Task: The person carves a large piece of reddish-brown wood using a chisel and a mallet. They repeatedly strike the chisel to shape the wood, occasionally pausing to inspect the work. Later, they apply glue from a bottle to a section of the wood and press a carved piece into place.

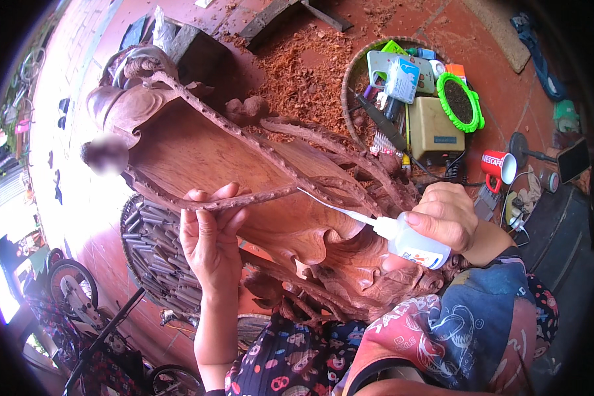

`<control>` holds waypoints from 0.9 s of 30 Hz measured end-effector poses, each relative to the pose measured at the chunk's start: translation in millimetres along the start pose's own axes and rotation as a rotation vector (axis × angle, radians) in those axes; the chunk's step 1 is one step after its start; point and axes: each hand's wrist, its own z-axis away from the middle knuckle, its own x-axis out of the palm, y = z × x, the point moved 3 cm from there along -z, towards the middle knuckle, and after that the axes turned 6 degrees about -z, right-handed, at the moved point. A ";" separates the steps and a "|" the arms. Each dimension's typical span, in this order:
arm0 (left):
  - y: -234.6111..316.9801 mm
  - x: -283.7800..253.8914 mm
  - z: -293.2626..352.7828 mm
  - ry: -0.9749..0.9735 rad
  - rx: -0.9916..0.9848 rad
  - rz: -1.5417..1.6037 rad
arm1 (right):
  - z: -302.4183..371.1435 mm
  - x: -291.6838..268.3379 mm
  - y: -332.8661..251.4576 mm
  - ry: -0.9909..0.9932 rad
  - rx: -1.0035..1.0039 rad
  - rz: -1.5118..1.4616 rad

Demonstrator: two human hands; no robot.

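Note:
A large reddish-brown wood carving (pixel 198 152), with a smooth inner panel and knobbly carved branches along its edges, lies before me. My left hand (pixel 211 244) pinches a thin carved branch (pixel 264 197) on its near side, thumb below and fingertips above. In my right hand (pixel 445 214) is a translucent white squeeze bottle (pixel 409 245), tilted so its long thin nozzle (pixel 333 206) points left. The nozzle's fine tip reaches the right end of the pinched branch; whether liquid comes out is too small to tell.
At the far right a round basket (pixel 347 99) holds a beige control box (pixel 435 129), a green-rimmed dish (pixel 459 102) and small packages. Beside it stand a red mug (pixel 498 168) and a phone (pixel 573 160) on a stand. Chisels (pixel 155 244) fill a tray at left; wood shavings (pixel 303 79) cover the floor.

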 end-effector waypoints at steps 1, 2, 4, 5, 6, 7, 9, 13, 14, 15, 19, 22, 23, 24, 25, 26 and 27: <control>0.3 0.3 -0.1 0.000 0.000 0.000 | 0.8 0.7 -0.2 0.000 -0.007 0.006; 0.1 0.5 -0.1 0.001 0.000 -0.001 | 1.8 1.3 -0.3 0.000 -0.015 0.012; -0.8 0.3 -0.5 -0.002 -0.004 0.001 | 2.3 1.1 -1.2 -0.033 -0.019 0.033; -0.4 -0.5 -0.1 0.000 -0.004 -0.001 | 1.2 0.4 -2.0 -0.065 -0.019 0.044; -0.3 -1.2 0.4 -0.002 -0.002 0.000 | 0.2 0.3 -2.7 -0.097 -0.018 0.054; -0.4 -2.2 0.8 -0.003 -0.001 0.001 | -0.5 0.4 -3.4 -0.104 -0.018 0.051; -0.7 -1.5 -1.2 -0.014 -0.002 -0.001 | -1.3 -1.3 -5.1 -0.114 -0.012 0.057; -0.4 -3.3 0.4 -0.017 0.004 -0.013 | -0.9 -0.5 -4.2 -0.109 -0.016 0.052; -0.5 -3.7 0.7 -0.019 0.007 -0.013 | -0.8 -0.2 -4.5 -0.105 -0.017 0.051; -0.5 -3.7 0.8 -0.020 0.006 -0.011 | -0.6 0.0 -4.8 -0.101 -0.017 0.049; -0.7 0.8 -0.8 0.040 -0.014 -0.031 | -0.3 -2.1 -5.9 -0.111 -0.006 0.052; 1.0 2.8 0.3 0.079 -0.018 -0.052 | -1.0 -1.8 -5.4 -0.114 -0.009 0.047; 1.2 3.0 0.4 0.080 -0.017 -0.054 | -1.1 -1.9 -5.7 -0.113 -0.008 0.050; 1.1 2.9 0.3 0.081 -0.018 -0.053 | -1.1 -1.8 -5.7 -0.113 -0.007 0.052; 0.8 2.8 0.2 0.082 -0.018 -0.052 | -0.8 -0.7 -5.0 -0.068 -0.015 0.050; 0.9 2.6 0.2 0.084 -0.018 -0.052 | -0.3 2.4 -3.5 -0.024 -0.023 0.047; 0.9 2.1 0.0 0.049 -0.009 -0.045 | 0.0 3.4 -2.8 0.021 -0.031 0.045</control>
